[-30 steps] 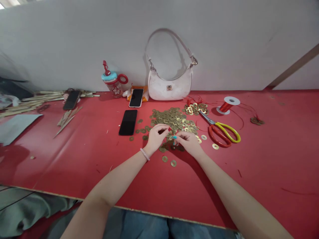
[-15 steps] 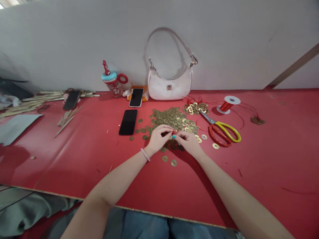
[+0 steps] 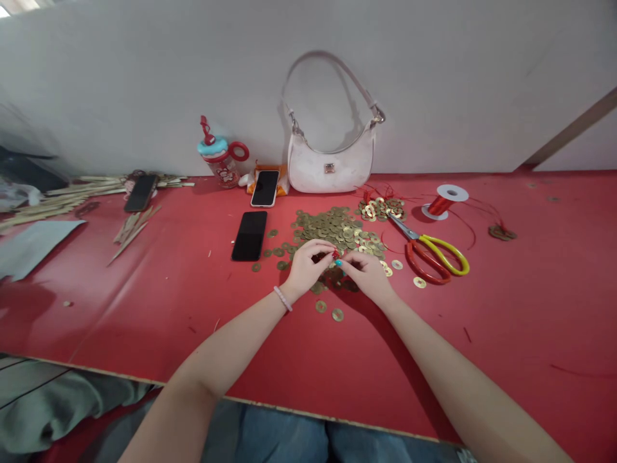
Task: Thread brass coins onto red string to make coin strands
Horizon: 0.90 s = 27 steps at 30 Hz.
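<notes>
My left hand (image 3: 311,265) and my right hand (image 3: 365,275) meet fingertip to fingertip over the front of a heap of brass coins (image 3: 328,226) with holes in them. Both hands are closed in a pinch. A small bit of red string (image 3: 336,254) shows between the fingertips; its ends are hidden by the fingers. Beneath the hands, shaded coins (image 3: 335,280) lie partly covered. Two loose coins, one of them a brass coin (image 3: 338,315), lie nearer to me. To the right of my hands rest scissors (image 3: 429,254) with one red and one yellow handle.
Coins tied with red string (image 3: 383,209) lie behind the scissors, beside a spool of red string (image 3: 441,204). Another coin bundle (image 3: 502,232) sits farther right. At left are a black phone (image 3: 249,236), a second phone (image 3: 265,188), a cup (image 3: 224,164) and a white handbag (image 3: 331,161).
My hands keep the same pinch at nearly the same spot, with only tiny finger movement. The whole view has shifted slightly.
</notes>
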Available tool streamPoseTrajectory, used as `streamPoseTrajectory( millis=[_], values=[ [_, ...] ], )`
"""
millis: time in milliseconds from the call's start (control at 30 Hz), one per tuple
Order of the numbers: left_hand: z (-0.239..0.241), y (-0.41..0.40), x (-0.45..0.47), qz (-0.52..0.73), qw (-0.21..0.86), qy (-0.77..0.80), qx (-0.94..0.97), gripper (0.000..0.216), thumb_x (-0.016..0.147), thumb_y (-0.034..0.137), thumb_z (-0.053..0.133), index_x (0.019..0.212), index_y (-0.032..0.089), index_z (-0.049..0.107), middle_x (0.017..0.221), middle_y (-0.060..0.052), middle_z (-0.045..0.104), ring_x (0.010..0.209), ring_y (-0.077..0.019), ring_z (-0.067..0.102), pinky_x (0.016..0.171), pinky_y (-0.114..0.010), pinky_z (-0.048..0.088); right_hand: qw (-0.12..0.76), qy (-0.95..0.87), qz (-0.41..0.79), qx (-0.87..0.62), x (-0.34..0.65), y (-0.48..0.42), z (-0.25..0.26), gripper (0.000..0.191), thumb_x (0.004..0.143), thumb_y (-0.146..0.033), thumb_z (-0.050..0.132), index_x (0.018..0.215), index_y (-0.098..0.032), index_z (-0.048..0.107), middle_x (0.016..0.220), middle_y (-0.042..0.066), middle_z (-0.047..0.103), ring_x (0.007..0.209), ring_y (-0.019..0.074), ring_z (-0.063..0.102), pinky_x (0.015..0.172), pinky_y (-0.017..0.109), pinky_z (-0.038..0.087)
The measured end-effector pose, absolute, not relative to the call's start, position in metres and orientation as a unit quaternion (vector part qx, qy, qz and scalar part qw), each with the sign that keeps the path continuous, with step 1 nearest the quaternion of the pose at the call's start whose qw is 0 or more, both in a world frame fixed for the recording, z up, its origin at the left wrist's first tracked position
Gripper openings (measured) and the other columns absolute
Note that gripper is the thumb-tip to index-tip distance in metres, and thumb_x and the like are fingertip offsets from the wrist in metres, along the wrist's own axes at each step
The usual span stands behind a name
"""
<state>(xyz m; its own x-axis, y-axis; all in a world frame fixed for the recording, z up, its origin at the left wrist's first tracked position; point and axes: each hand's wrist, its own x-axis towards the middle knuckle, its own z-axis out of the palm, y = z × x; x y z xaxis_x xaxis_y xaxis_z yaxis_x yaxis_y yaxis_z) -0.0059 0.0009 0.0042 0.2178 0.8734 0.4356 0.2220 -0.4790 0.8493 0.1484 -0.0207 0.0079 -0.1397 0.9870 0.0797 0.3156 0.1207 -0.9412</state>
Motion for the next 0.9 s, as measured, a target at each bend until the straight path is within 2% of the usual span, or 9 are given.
streamPoseTrajectory(
  millis=[200,300,467,667,900],
  values=[
    [0.0055,-0.0002,-0.0053,0.484,0.328,0.38,0.717,0.009,0.075,0.015,0.058,0.078,0.016,0.066,0.087,-0.006,0.064,0.084,-0.0136,0.059,0.079,-0.03,0.048,0.398,-0.644,0.401,-0.516,0.1487,-0.0214,0.0103,0.027,0.075,-0.038,0.053,0.058,-0.017,0.053,0.049,-0.002,0.05,0.041,0.0084,0.043,0.04,0.021,0.035],
    [0.0052,-0.0005,-0.0047,0.485,0.323,0.375,0.721,0.009,0.075,0.016,0.058,0.078,0.016,0.066,0.087,-0.006,0.064,0.083,-0.0136,0.059,0.079,-0.03,0.048,0.413,-0.647,0.385,-0.512,0.1489,-0.0199,0.0083,0.025,0.075,-0.036,0.054,0.059,-0.017,0.054,0.052,-0.001,0.054,0.046,0.0099,0.048,0.045,0.022,0.038],
    [0.0042,-0.0003,-0.0047,0.484,0.323,0.376,0.721,0.008,0.075,0.016,0.058,0.079,0.016,0.066,0.088,-0.006,0.064,0.084,-0.0133,0.059,0.079,-0.03,0.048,0.454,-0.604,0.409,-0.512,0.1476,-0.0187,0.0047,0.014,0.071,-0.031,0.058,0.076,-0.019,0.057,0.062,0.0,0.062,0.054,0.0128,0.056,0.053,0.025,0.046],
    [0.0035,-0.0002,-0.0048,0.481,0.313,0.381,0.725,0.009,0.075,0.016,0.058,0.079,0.017,0.066,0.088,-0.006,0.064,0.084,-0.0136,0.059,0.079,-0.03,0.048,0.469,-0.595,0.418,-0.501,0.1479,-0.0206,0.0047,0.024,0.072,-0.029,0.058,0.094,-0.02,0.054,0.063,-0.001,0.062,0.055,0.0131,0.058,0.056,0.027,0.047],
    [0.0032,-0.0004,-0.0048,0.474,0.312,0.385,0.728,0.008,0.074,0.015,0.059,0.078,0.017,0.066,0.088,-0.006,0.065,0.083,-0.0138,0.06,0.078,-0.031,0.049,0.468,-0.591,0.424,-0.502,0.1485,-0.0205,0.0073,0.02,0.07,-0.025,0.058,0.089,-0.019,0.057,0.065,0.0,0.063,0.057,0.0134,0.059,0.06,0.028,0.048]
  ],
)
